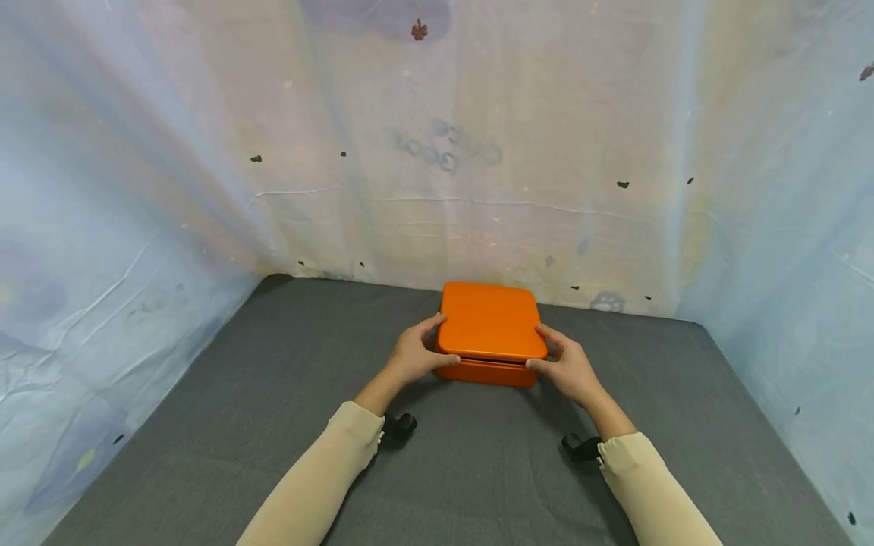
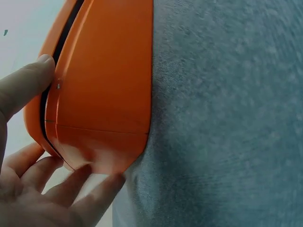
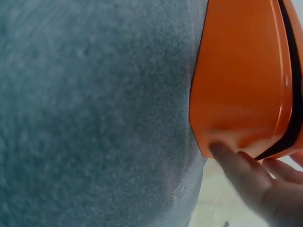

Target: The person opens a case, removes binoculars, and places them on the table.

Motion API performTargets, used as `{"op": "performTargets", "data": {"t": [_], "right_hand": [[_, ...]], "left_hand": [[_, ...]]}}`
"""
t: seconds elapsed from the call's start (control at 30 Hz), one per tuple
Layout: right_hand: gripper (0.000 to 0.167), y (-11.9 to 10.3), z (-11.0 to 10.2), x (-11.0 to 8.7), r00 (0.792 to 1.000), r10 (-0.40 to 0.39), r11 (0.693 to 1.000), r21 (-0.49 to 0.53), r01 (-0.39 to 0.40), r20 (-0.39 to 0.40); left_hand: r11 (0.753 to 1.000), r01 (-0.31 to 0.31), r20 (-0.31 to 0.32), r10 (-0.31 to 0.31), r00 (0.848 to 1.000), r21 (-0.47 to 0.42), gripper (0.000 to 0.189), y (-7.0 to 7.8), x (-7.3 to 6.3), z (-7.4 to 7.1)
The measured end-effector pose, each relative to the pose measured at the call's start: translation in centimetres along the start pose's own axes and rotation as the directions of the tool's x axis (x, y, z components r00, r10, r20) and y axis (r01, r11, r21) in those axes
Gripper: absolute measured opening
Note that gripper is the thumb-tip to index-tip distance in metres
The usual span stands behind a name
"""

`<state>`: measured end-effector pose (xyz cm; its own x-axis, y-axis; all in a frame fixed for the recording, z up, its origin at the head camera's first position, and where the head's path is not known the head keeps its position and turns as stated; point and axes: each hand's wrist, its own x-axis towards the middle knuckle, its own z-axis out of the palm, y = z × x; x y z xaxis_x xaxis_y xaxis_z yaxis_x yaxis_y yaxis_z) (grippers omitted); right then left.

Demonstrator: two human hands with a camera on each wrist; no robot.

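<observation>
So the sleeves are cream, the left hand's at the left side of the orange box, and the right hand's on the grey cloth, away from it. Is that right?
Not quite. The right hand isn't on the grey cloth; the head view shows it at the right side of the orange box. The rest stands: cream sleeves, and the left hand at the box's left side.

A broad, flat surface (image 1: 273,425), covered in dark gray cloth (image 2: 227,113) with a faintly textured weave, shows slight creases toward 6 o'clock. Directly on it, near the far edge at about 12 o'clock, sits a round-cornered orange box (image 1: 490,332).
</observation>
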<state>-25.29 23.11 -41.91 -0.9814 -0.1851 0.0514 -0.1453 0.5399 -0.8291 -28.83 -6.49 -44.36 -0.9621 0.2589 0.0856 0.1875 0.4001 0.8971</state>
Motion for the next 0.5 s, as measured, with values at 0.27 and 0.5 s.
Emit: {"op": "performTargets", "data": {"t": [0.27,0.5], "right_hand": [[0.076,0.0,-0.06,-0.01,0.999,-0.009,0.999,-0.048,0.008,-0.031],[0.079,-0.1,-0.13,-0.07,1.0,-0.016,0.999,0.036,0.016,-0.01]], "left_hand": [[0.999,0.005,-0.024,-0.004,1.0,0.045,0.086,0.11,-0.16,0.14],[0.999,-0.013,-0.039,0.014,0.999,0.041,0.083,0.16,-0.07,0.14]]}}
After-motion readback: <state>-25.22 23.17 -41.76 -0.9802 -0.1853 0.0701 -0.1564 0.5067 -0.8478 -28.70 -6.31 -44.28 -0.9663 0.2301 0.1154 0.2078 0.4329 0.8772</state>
